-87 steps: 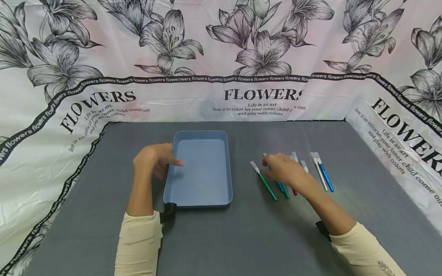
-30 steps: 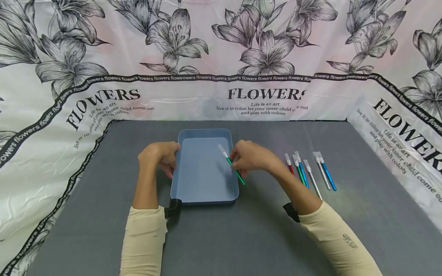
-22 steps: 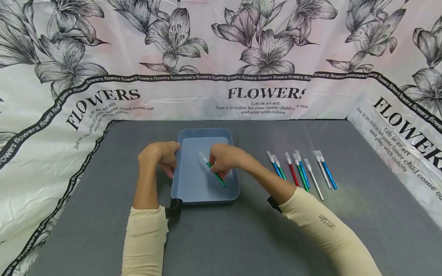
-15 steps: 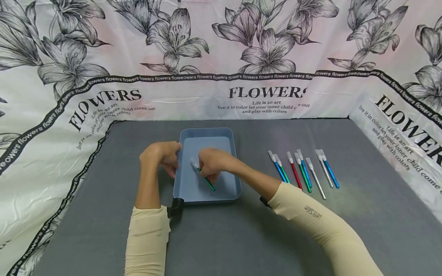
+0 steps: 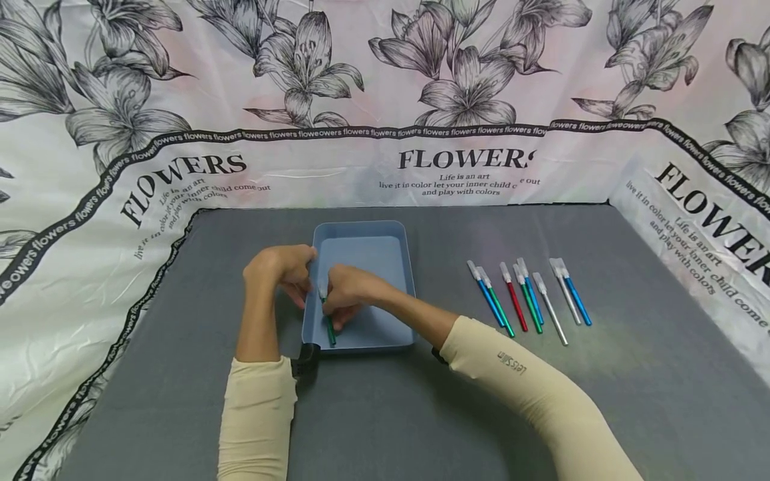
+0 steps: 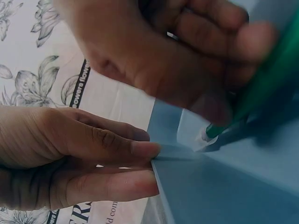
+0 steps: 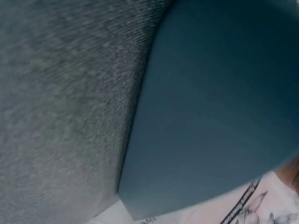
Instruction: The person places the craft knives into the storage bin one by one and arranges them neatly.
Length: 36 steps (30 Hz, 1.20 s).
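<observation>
In the head view, my right hand (image 5: pixel 351 294) pinches a green pen (image 5: pixel 331 332) with a whitish cap. The pen is low inside the blue-grey tray (image 5: pixel 385 250), along its left wall; whether it touches the floor I cannot tell. My left hand (image 5: pixel 279 270) holds the tray's left rim, thumb and fingertips at the edge. The left wrist view shows the green pen (image 6: pixel 275 65) large under the fingers of the right hand (image 6: pixel 163 60), its cap pointing at the tray corner. The right wrist view shows mostly the tray's outer wall (image 7: pixel 201 121); the right hand's grip is hidden there.
Right of the tray lie several capped pens on the grey table (image 5: pixel 385 414), among them a blue pen (image 5: pixel 490 302), a red pen (image 5: pixel 515 304) and a silver pen (image 5: pixel 553 314). Behind stands a flower-printed cloth (image 5: pixel 337 167).
The right hand has carried the green pen leftward from the table into the tray, to its left wall. The pen has swung from slanting to nearly parallel with that wall. The left hand came to the rim.
</observation>
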Tool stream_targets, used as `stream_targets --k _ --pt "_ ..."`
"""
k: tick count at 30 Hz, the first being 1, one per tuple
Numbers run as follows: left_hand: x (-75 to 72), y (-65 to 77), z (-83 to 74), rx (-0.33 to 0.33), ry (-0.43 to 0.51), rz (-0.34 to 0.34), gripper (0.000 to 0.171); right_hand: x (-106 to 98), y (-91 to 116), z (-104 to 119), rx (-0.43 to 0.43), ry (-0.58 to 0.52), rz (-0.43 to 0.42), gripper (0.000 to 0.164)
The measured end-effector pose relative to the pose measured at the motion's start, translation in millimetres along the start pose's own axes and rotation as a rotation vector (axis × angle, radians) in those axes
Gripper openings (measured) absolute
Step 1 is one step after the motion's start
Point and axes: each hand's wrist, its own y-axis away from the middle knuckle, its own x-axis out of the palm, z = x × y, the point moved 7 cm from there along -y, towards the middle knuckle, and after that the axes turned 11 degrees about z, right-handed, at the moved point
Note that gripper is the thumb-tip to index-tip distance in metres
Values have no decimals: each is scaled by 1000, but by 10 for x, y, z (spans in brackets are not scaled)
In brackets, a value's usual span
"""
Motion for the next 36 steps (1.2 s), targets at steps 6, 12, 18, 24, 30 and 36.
stream_targets --k 6,12,18,24,30,36 --pt "6 -12 -9 10 16 10 25 50 -93 49 -62 -103 -4 4" --pt "-8 -20 -40 27 42 17 27 21 -87 62 -56 -72 3 9" --pt "-13 -14 -4 12 24 12 26 13 -73 105 -64 12 7 12" --pt "17 -14 10 8 15 14 26 0 -28 121 -72 86 19 16" --pt "24 -32 14 7 21 12 45 -111 130 142 -87 125 -1 24" --pt "12 -52 12 -11 14 -3 75 -293 385 84 -84 126 -58 27"
